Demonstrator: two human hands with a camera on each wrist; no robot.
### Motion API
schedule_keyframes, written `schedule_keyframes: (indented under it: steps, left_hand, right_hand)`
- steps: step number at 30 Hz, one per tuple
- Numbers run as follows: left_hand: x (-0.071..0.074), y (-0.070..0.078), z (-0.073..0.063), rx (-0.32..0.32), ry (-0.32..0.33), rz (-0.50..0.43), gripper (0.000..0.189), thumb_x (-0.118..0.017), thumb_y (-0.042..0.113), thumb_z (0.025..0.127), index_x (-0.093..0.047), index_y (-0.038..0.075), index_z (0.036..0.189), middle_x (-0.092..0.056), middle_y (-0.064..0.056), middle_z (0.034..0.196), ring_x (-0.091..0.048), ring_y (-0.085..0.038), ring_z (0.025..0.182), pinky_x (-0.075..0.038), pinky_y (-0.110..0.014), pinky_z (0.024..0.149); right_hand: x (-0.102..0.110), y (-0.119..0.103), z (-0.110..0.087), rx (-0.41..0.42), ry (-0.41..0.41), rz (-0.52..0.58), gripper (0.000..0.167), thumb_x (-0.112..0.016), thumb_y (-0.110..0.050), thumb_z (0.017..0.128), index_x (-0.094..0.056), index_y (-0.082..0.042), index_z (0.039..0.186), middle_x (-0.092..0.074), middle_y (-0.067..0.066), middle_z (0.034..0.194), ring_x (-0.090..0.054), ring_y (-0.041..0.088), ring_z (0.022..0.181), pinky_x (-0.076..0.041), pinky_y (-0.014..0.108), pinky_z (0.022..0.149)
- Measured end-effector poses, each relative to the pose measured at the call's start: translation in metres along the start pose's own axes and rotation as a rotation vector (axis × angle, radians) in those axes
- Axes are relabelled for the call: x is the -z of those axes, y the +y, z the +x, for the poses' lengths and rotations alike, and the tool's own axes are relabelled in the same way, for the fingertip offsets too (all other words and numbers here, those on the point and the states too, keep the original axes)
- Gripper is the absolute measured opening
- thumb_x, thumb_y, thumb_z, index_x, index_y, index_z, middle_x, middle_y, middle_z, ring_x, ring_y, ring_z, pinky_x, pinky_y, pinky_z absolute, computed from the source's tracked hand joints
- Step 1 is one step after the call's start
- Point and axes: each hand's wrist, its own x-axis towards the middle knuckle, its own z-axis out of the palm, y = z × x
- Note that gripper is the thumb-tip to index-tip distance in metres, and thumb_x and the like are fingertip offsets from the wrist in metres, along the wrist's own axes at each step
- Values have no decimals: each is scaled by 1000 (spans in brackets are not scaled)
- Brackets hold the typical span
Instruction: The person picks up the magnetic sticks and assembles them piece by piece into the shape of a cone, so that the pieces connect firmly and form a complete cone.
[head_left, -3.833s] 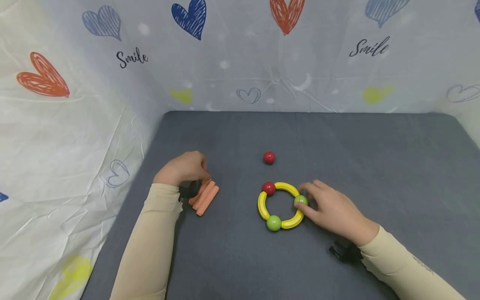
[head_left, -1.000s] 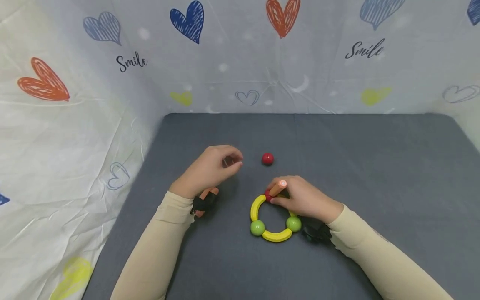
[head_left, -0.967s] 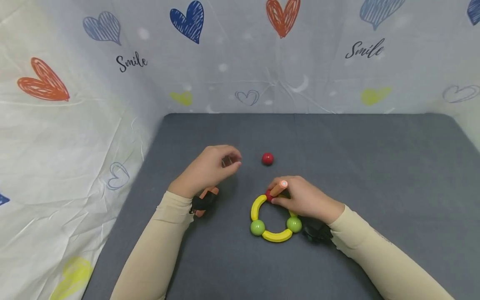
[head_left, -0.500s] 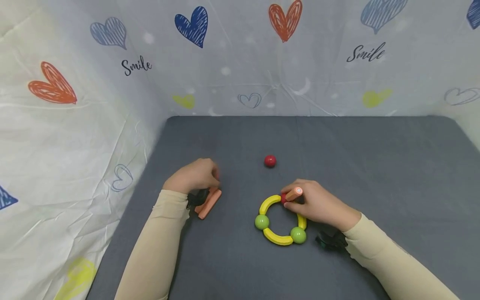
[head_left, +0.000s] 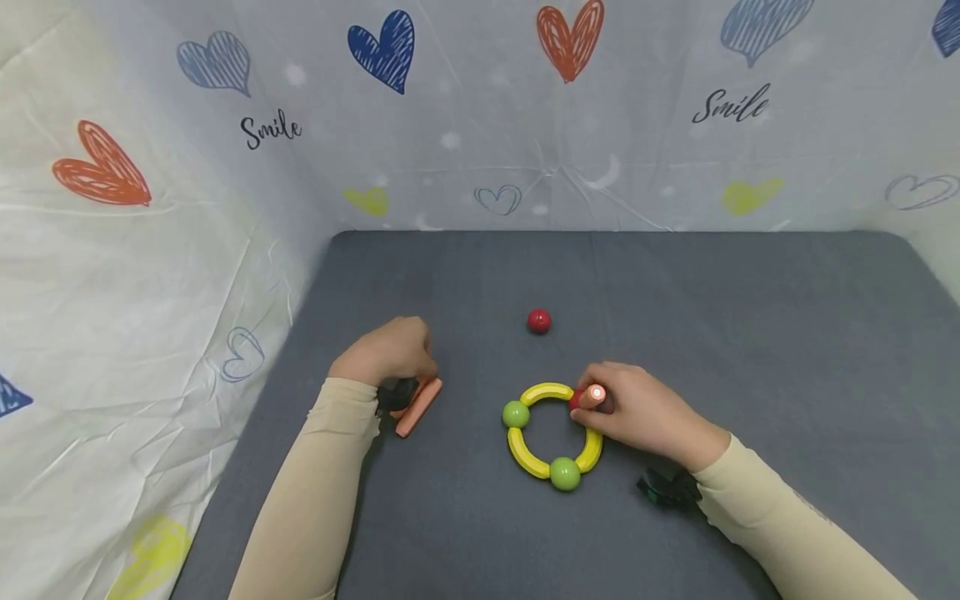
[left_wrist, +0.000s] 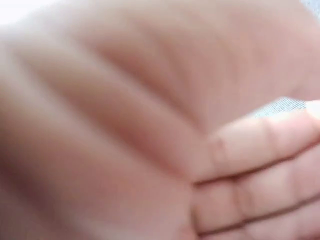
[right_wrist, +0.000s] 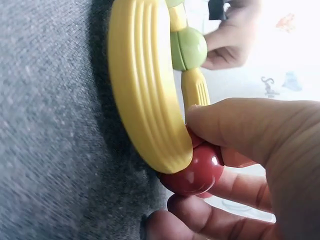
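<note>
On the dark table lies a ring of yellow curved sticks [head_left: 528, 454], joined by two green balls [head_left: 565, 473] and a red ball [right_wrist: 192, 172]. An orange stick [head_left: 592, 396] stands up from that red ball. My right hand [head_left: 648, 417] pinches the red ball, its thumb and fingers on opposite sides in the right wrist view. My left hand [head_left: 390, 350] bends down over loose orange sticks [head_left: 418, 408] on the left. Its fingertips are hidden from the head, and the left wrist view has only blurred palm and bent fingers.
A loose red ball [head_left: 539, 321] lies beyond the ring, toward the back. A white cloth [head_left: 450, 125] printed with hearts hangs behind and to the left of the grey tabletop [head_left: 712, 317]. Each wrist carries a small black camera [head_left: 670, 487].
An orange stick came to stand on the ring's red ball. The left hand went from near the loose red ball back to the orange sticks. Lately the ring has turned clockwise in my right hand.
</note>
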Motion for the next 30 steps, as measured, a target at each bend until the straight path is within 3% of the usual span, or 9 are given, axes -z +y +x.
schedule_keyframes:
  steps: [3,6,13,18,20,26,30]
  left_hand:
    - [1,3,-1,-24,82,30,33,-64,6,85,-53,16,55,-45,4,49,-29,-11,46,-25,-29,47]
    - [2,10,-5,-77,166,40,21,-63,11,91,-65,13,70,-59,-1,56,-46,-14,48,-35,-31,50]
    - [-2,38,-15,-324,363,-49,9,-66,19,96,-72,19,90,-65,5,77,-60,-15,72,-52,-36,70]
    - [-14,58,-18,-581,377,-151,9,-69,22,100,-74,22,93,-69,13,90,-68,-13,98,-55,-33,93]
    - [-18,64,-18,-660,382,-164,7,-71,21,100,-75,20,95,-69,14,94,-69,-12,100,-55,-30,95]
    - [-26,70,-17,-754,412,-174,4,-76,18,98,-76,14,98,-71,9,95,-68,-9,95,-55,-26,91]
    - [-29,71,-15,-771,379,-177,4,-75,18,99,-75,14,97,-71,10,94,-68,-8,96,-55,-26,93]
  right_hand:
    - [-1,0,-1,-7,0,-16,20,-86,-23,87,-66,-26,89,-61,-16,81,-56,4,72,-50,26,67]
    - [-4,0,-3,-19,2,-6,26,-86,-23,87,-60,-24,83,-57,-15,74,-52,4,66,-46,25,62]
    - [-7,-2,-11,-34,13,14,37,-88,-27,87,-53,-22,77,-52,-14,66,-45,2,56,-41,23,54]
    - [-9,-3,-13,-32,15,18,36,-87,-29,87,-53,-23,77,-52,-15,66,-45,1,55,-41,23,53]
    - [-9,-4,-13,-29,7,28,36,-87,-29,88,-53,-22,77,-52,-15,65,-45,1,54,-40,23,52]
    - [-11,-6,-13,-19,-24,63,35,-86,-31,90,-54,-21,78,-53,-16,63,-45,0,53,-39,22,51]
    - [-12,-7,-14,-20,-31,71,35,-86,-30,89,-55,-21,78,-52,-15,62,-45,0,52,-39,22,50]
